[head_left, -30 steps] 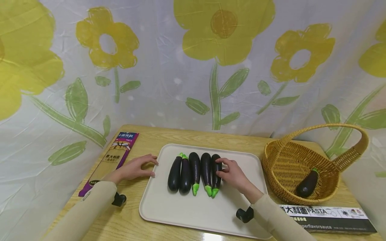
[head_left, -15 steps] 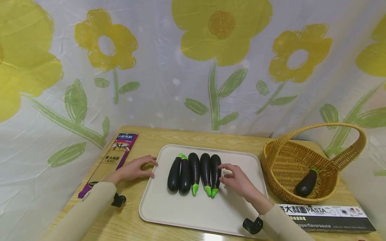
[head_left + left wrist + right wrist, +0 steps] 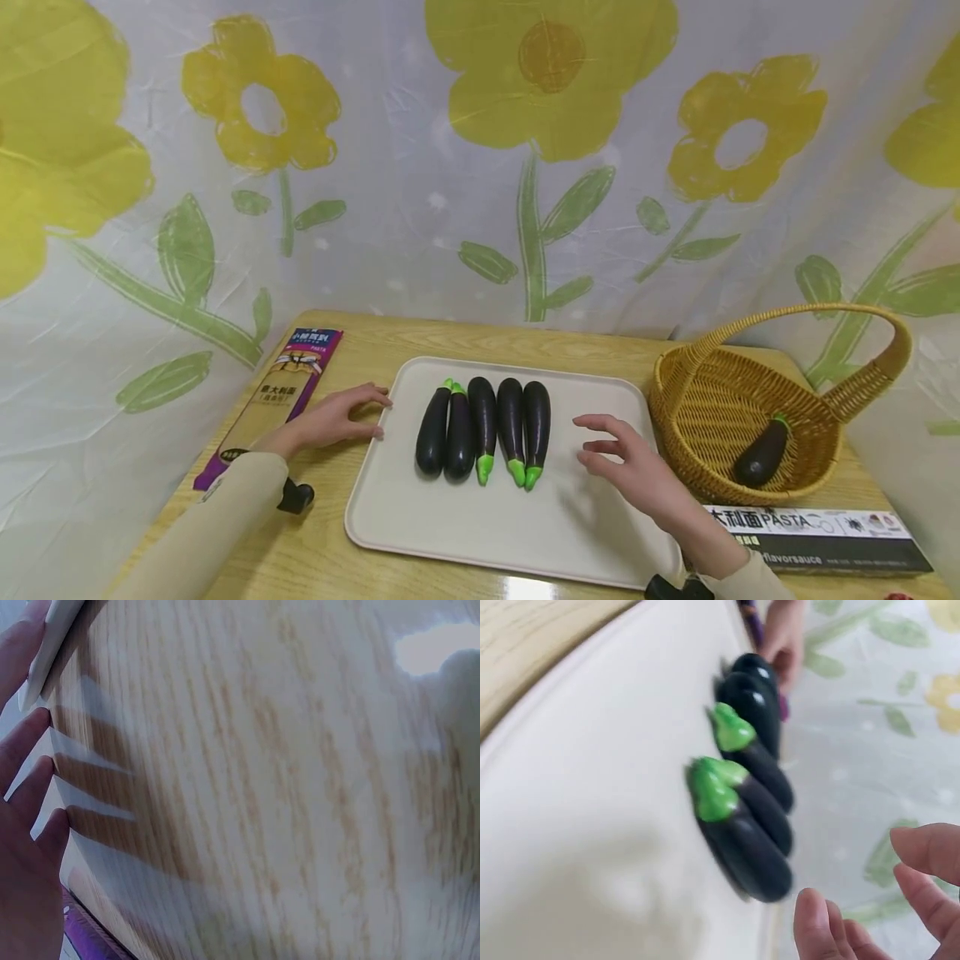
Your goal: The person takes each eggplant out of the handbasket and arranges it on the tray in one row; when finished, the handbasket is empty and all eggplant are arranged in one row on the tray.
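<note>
Several eggplants [image 3: 483, 429] lie side by side in a row on the pale tray [image 3: 480, 533], two with green stem ends pointing away and the others with theirs toward me. At the tray's left edge, my left hand [image 3: 337, 419] touches the rim with relaxed, spread fingers, seen from close by in the left wrist view. Over the tray's right part hovers my right hand [image 3: 637, 467], nothing in it, thumb and fingers apart. The nearest thing to it is the rightmost eggplant [image 3: 537, 425], a short gap to its left. In the right wrist view, its fingertips [image 3: 814, 919] show beside the row.
A wicker basket [image 3: 675, 442] with a tall handle stands right of the tray, one eggplant [image 3: 762, 454] inside it. In front of the basket lies a black-and-white pasta box [image 3: 840, 550]. A purple pasta packet [image 3: 277, 396] lies left of the tray. A flowered curtain hangs behind the table.
My right hand has let go of the rightmost eggplant and moved right and toward me, away from the row. My left hand has stayed at the tray's left rim.
</note>
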A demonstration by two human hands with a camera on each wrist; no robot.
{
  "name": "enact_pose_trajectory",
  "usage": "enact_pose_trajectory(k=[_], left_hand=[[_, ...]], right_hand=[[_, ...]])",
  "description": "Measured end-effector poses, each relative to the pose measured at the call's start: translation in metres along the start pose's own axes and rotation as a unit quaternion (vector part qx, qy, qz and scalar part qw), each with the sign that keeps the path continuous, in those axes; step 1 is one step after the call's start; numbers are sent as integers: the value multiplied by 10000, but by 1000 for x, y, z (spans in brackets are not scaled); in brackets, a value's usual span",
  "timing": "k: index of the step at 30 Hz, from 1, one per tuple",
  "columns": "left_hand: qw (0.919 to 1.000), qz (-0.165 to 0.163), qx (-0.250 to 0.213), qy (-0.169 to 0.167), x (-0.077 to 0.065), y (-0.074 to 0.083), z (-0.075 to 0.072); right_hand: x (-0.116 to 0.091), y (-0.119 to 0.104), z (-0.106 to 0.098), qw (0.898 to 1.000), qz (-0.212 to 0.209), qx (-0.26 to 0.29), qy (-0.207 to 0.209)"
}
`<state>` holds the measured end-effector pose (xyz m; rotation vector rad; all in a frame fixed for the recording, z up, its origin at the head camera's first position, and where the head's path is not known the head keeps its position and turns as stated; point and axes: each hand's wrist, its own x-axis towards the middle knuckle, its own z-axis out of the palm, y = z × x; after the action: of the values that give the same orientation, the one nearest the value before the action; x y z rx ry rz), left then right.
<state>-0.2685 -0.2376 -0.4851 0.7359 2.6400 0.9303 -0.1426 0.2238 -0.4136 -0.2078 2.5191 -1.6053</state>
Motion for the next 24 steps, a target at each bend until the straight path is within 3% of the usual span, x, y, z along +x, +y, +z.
enact_pose_trajectory(k=[8,18,24], left_hand=[[10000,19,26,37,0,-2,-1],[10000,2,-34,5,-2,0,0],[10000,-1,39,14,-1,-1,-2]], right_hand=[[-15,-5,-42,9997,44,158,170],[-26,5,-114,9970,377,-668,102],[-18,22,-154,9940,417,-958,326]])
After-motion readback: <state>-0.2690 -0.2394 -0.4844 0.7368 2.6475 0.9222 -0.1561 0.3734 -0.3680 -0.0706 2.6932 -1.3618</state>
